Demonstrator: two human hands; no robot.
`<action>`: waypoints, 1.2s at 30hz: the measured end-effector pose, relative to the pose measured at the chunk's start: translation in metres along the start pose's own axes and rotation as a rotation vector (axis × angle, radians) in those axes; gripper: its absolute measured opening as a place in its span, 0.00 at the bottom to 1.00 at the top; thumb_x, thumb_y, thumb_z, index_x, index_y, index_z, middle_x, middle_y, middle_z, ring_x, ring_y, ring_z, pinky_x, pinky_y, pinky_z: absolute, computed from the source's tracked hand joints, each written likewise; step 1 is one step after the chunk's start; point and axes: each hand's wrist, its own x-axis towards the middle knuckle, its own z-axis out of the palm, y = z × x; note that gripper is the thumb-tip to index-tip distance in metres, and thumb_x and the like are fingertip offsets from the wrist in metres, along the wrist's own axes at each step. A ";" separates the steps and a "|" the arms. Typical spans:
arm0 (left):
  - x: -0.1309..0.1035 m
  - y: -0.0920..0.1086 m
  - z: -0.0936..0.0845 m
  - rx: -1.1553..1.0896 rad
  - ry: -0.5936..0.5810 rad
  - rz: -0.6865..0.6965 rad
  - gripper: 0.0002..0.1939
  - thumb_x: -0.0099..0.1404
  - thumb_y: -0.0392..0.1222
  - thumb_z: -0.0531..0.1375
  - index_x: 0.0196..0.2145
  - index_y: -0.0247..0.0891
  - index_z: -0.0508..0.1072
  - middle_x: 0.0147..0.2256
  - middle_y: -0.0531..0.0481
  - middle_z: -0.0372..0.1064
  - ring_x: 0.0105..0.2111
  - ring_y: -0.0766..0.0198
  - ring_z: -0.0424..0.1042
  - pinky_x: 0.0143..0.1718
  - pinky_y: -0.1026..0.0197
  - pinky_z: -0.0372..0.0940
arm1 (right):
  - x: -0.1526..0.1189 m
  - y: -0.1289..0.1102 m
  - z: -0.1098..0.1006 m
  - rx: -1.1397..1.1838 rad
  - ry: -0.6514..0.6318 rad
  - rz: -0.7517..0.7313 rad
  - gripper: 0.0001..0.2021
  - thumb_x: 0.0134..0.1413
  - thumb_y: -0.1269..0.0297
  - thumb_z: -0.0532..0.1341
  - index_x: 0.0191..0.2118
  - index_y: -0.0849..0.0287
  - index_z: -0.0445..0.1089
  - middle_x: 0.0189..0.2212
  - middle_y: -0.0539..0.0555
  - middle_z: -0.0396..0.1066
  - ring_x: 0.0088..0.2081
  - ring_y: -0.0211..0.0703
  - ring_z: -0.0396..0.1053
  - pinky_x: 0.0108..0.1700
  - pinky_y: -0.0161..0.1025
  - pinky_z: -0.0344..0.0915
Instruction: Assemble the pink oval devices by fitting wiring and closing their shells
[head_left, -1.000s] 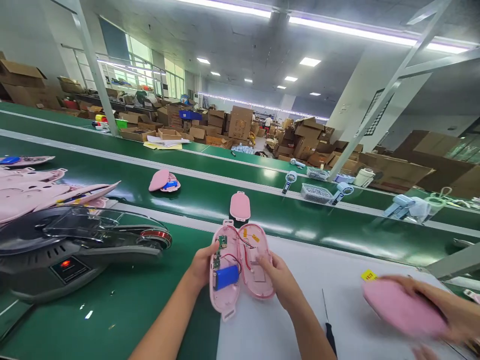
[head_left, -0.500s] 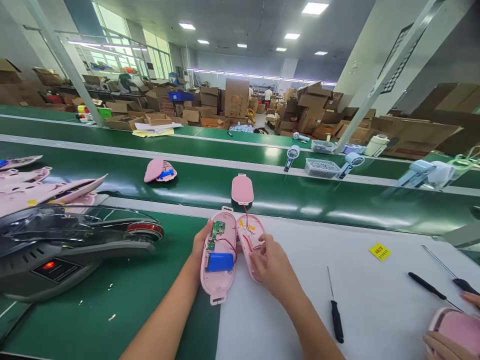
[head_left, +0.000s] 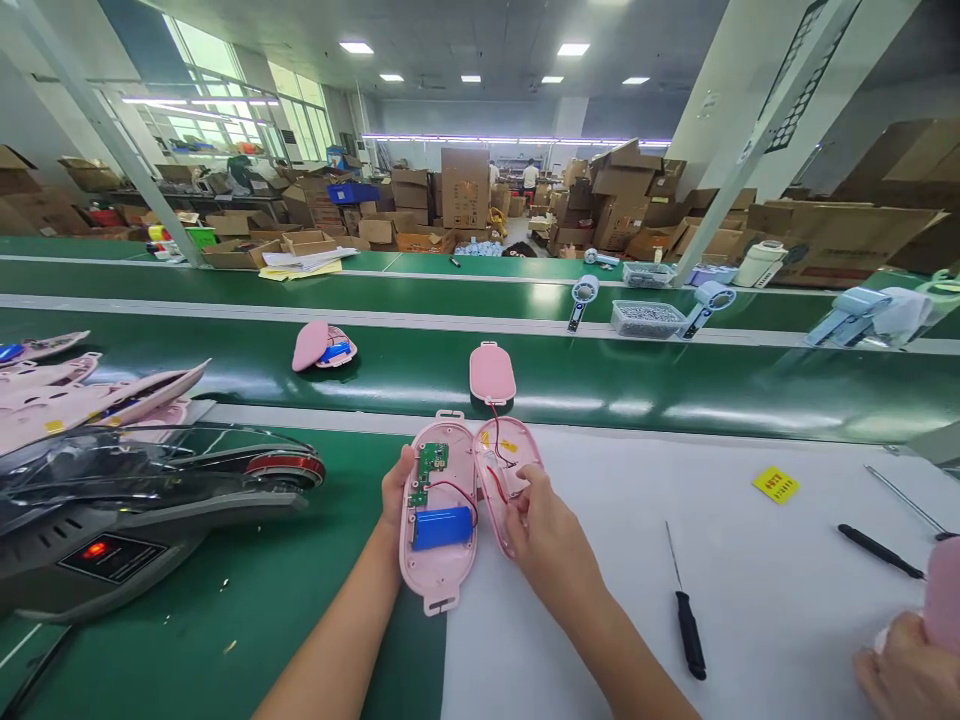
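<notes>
Two pink shell halves, open side by side near centre: left half (head_left: 441, 572), right half (head_left: 527, 440). Left hand (head_left: 394, 490) grips left half's outer edge; right hand (head_left: 547, 525) has fingers bent over right half, cannot tell if pinching. Thin wire (head_left: 496, 428) crosses far rim: snagging could tear joint. Spreading halves could strain red wire (head_left: 456, 488) beside blue battery (head_left: 442, 527).

At our left hand (head_left: 395, 487) we log a pale-pink, oval plastic shell (head_left: 437, 577), a blue, block-shaped battery (head_left: 442, 528) and a narrow, green circuit board (head_left: 431, 465). By our right hand (head_left: 547, 530), thin red wire (head_left: 496, 484). Further right we note flat white sheeting (head_left: 615, 490), a yellow rectangular card (head_left: 776, 485) with dark markings, a black-handled metal screwdriver (head_left: 689, 635).
</notes>
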 end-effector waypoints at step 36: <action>0.004 -0.008 0.017 -0.029 -0.038 -0.079 0.23 0.59 0.52 0.60 0.37 0.25 0.76 0.34 0.36 0.77 0.37 0.46 0.76 0.43 0.48 0.66 | -0.003 0.001 -0.048 0.035 -0.298 -0.127 0.27 0.48 0.82 0.52 0.43 0.40 0.74 0.44 0.53 0.58 0.47 0.47 0.59 0.51 0.49 0.66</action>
